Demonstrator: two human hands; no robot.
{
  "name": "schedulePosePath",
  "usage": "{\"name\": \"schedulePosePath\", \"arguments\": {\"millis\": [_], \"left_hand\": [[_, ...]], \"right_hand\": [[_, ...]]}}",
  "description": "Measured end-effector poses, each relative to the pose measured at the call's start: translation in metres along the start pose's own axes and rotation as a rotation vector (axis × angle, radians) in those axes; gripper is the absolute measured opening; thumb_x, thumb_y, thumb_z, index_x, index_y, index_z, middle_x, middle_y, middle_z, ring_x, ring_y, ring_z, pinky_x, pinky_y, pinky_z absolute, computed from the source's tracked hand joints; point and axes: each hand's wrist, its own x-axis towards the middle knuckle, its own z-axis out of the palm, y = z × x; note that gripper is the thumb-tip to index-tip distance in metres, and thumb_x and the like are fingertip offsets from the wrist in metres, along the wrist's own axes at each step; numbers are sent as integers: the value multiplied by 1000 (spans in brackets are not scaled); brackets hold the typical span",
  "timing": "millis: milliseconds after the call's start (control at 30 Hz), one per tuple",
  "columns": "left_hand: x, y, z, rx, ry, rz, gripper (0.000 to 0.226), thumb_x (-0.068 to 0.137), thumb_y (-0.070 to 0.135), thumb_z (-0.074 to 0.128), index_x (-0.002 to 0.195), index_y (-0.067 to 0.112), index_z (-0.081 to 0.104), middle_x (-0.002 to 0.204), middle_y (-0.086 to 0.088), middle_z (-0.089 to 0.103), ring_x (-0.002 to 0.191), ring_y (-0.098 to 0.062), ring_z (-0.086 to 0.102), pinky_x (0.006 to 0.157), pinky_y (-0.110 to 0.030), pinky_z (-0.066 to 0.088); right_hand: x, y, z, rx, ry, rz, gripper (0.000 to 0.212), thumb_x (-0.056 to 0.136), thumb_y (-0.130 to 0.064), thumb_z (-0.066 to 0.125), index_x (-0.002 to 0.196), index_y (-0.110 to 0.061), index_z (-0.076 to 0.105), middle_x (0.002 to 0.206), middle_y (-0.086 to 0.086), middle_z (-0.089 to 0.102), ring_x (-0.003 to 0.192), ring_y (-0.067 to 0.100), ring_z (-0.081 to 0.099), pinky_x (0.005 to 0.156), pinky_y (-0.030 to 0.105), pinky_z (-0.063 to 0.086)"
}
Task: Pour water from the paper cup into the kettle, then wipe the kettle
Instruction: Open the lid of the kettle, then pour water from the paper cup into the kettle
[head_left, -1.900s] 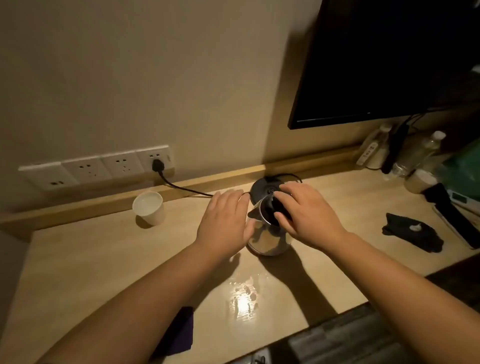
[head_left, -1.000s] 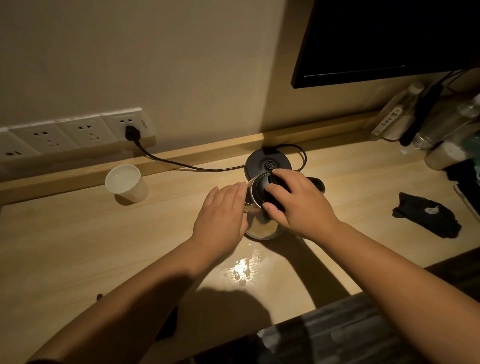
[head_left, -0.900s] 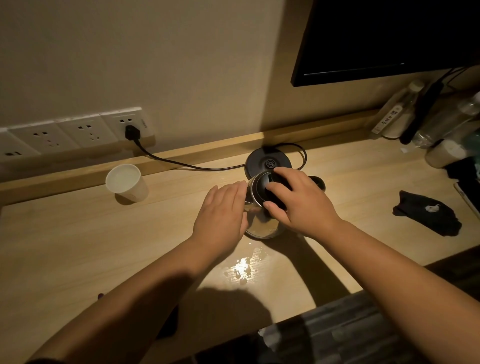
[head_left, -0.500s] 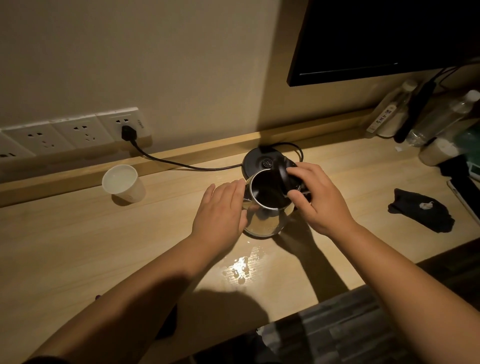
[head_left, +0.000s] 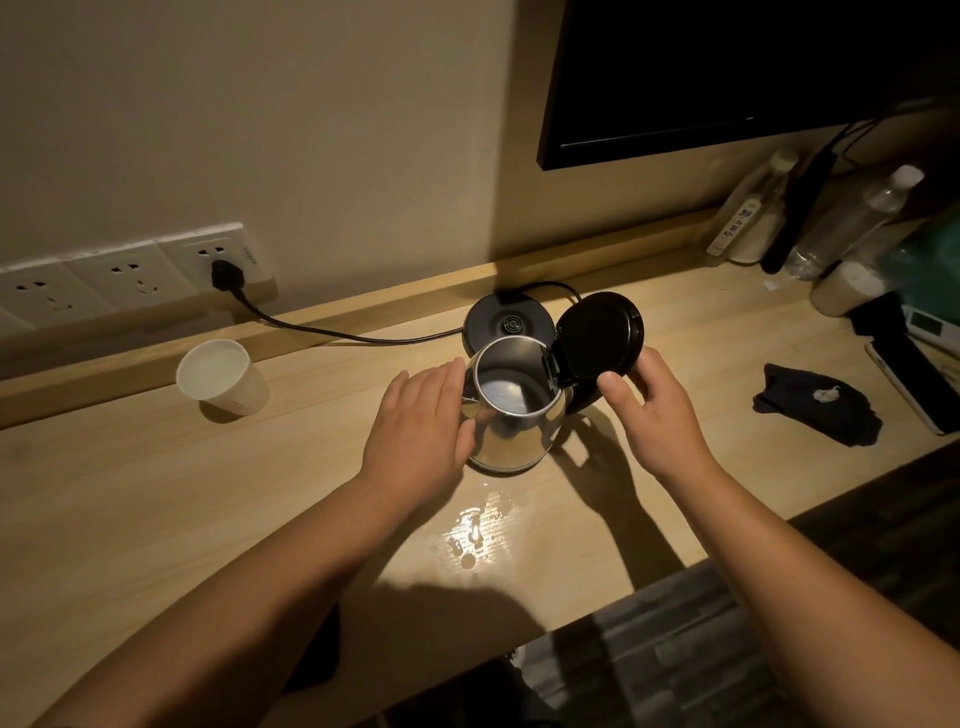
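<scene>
A steel kettle (head_left: 511, 439) stands on the wooden desk (head_left: 156, 493) at the middle, off its black base (head_left: 506, 319). Its black lid (head_left: 600, 335) is swung up and open to the right, showing a dark inside. My left hand (head_left: 421, 421) rests flat against the kettle's left side, by the spout. My right hand (head_left: 654, 410) holds the lid's lower edge with thumb and fingers. A white paper cup (head_left: 221, 376) with water in it stands upright at the far left, apart from both hands.
A small puddle of water (head_left: 475, 525) lies on the desk in front of the kettle. A black cloth (head_left: 815, 410) lies at the right. The base's cord (head_left: 332, 332) runs to a wall socket (head_left: 226, 260). Bottles (head_left: 852, 223) and a dark screen (head_left: 727, 67) fill the back right.
My right hand lifted the kettle's lid from closed to fully open and moved to the right with it. My left hand stayed on the kettle's side. The cup did not move.
</scene>
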Motion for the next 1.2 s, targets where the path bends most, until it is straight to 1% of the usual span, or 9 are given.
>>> {"name": "schedulePosePath", "arguments": {"millis": [233,400,500,600,767,833,933,1067,1200], "left_hand": [[0,0,-1,6,-4,-8,63,91,40,49,145,12,30,139,-8,49,127,-25,43,113,-44,19],[0,0,1,21,-20,-30,64,91,44,49,145,16,27,140,-5,49,128,-24,44,112,-41,15],[0,1,0,26,-12,-35,63,91,46,48,144,18,29,140,-5,48,128,-24,44,111,-40,13],[-1,3,-5,43,26,-59,62,91,48,48,143,20,31,139,-3,49,128,-23,43,109,-38,13],[-8,3,-14,44,53,-61,66,89,51,51,143,17,33,141,-6,48,130,-25,42,110,-41,14],[-17,3,-17,66,44,-91,67,89,53,50,143,17,33,141,-5,47,131,-24,40,110,-40,12],[-38,-2,-19,81,19,-158,67,90,55,46,144,18,31,143,-5,45,132,-24,39,110,-40,11],[-75,-18,-19,72,-35,-239,65,90,52,42,144,16,31,143,-6,45,132,-24,38,114,-44,16],[-117,-35,-14,25,-88,-292,64,94,47,40,146,11,31,144,-9,42,133,-25,35,115,-44,17]], "right_hand": [[-1,0,1,4,17,5,28,89,-50,48,115,-42,55,115,-7,59,109,8,55,88,33,49],[0,-1,-3,-80,4,-19,35,88,-54,46,117,-36,56,108,-17,54,102,-2,52,80,25,43],[0,-3,-11,-128,19,-22,52,88,-57,46,133,-31,51,125,-13,53,111,-7,47,87,18,38],[-5,-9,-24,-218,68,-61,61,91,-53,51,144,-25,41,141,-4,47,126,1,38,97,20,32],[-30,-24,-31,-507,109,-342,58,92,-45,50,136,-8,50,137,16,51,131,25,39,106,37,32],[-43,-26,-21,-586,63,-456,53,90,-40,52,130,-4,57,133,19,55,130,29,40,109,38,28],[-68,-20,12,-579,-61,-578,46,89,-35,54,122,-4,62,127,19,60,125,32,46,106,46,37],[-100,4,68,-599,-310,-535,39,90,-33,60,119,-7,65,126,16,62,121,32,52,103,49,42],[-117,24,123,-720,-564,-430,55,96,-44,50,138,-9,51,148,15,46,140,35,35,119,48,20]]}}
